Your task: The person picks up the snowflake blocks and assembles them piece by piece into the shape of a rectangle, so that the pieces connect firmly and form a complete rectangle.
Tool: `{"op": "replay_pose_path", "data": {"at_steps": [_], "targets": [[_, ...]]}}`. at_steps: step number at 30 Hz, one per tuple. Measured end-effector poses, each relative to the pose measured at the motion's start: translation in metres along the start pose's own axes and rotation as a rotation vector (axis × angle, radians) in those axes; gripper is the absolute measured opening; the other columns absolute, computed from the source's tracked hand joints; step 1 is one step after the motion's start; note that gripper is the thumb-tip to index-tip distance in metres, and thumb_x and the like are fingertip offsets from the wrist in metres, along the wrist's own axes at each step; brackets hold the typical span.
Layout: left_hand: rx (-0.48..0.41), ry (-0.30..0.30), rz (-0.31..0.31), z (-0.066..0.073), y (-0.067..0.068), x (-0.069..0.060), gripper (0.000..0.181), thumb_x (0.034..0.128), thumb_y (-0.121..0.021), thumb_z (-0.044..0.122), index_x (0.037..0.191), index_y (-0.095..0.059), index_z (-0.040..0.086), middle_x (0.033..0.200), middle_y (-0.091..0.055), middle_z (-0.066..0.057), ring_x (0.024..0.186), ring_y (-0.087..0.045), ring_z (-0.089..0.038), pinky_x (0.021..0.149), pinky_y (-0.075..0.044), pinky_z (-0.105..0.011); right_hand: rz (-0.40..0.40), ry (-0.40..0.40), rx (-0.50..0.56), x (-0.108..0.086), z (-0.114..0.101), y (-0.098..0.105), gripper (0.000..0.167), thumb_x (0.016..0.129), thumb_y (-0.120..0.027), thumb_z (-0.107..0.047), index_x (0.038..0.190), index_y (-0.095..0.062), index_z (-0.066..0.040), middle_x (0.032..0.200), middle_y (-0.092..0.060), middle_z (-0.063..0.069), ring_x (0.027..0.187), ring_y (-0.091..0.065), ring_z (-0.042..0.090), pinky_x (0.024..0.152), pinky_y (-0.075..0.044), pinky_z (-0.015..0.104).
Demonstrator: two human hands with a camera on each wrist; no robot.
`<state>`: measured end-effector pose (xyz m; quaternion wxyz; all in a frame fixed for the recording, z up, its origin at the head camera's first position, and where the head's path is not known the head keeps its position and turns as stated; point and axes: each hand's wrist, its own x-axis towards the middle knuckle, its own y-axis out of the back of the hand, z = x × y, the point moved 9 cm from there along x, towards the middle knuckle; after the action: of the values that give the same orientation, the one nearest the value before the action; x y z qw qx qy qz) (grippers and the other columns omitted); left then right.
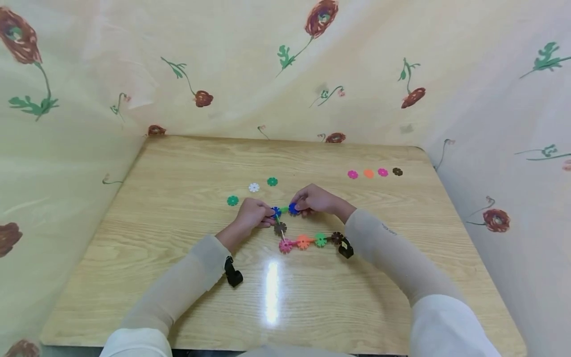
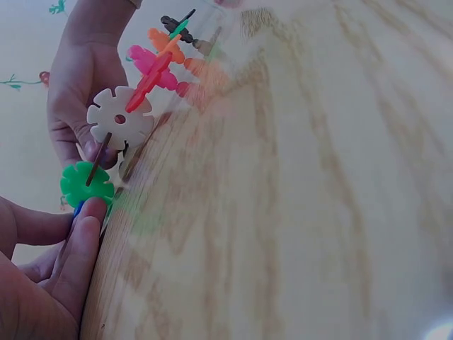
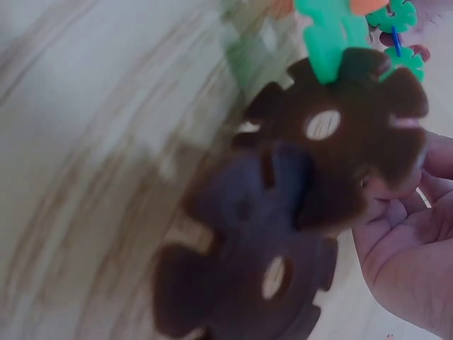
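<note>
On the table (image 1: 178,208), the left hand (image 1: 253,213) pinched a blue disc (image 1: 275,212) at ten o'clock of the disc chain (image 1: 303,242), the right hand (image 1: 317,198) a second blue disc (image 1: 293,208) at twelve. Beyond it, loose discs (image 1: 254,187) lay towards ten and two.

We see the head view brightly lit, a white glare streak (image 1: 272,292) crossing the table (image 1: 178,208), while both wrist views look dimmer and hazier (the right's nearest brown disc (image 3: 241,241) is blurred).
</note>
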<state>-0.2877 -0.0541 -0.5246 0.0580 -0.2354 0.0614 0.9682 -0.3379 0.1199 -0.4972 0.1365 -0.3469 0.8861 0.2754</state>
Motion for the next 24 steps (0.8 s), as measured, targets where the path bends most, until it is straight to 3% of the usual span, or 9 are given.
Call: {"op": "replay_pose_path", "data": {"at_steps": [24], "targets": [[-0.007,-0.003,0.020,-0.001,-0.001,-0.001,0.013,0.0948,-0.069,0.006,0.103,-0.071,-0.004,0.082,-0.074,-0.014,0.067,-0.072,-0.018,0.059,-0.060,-0.025,0.043,-0.044,0.094,0.001,0.006,-0.001,0.024,0.099,-0.062,-0.005,0.120,-0.068,0.005,0.088,-0.074,0.014,0.073,-0.071,0.019,0.063,-0.059,0.028]]}}
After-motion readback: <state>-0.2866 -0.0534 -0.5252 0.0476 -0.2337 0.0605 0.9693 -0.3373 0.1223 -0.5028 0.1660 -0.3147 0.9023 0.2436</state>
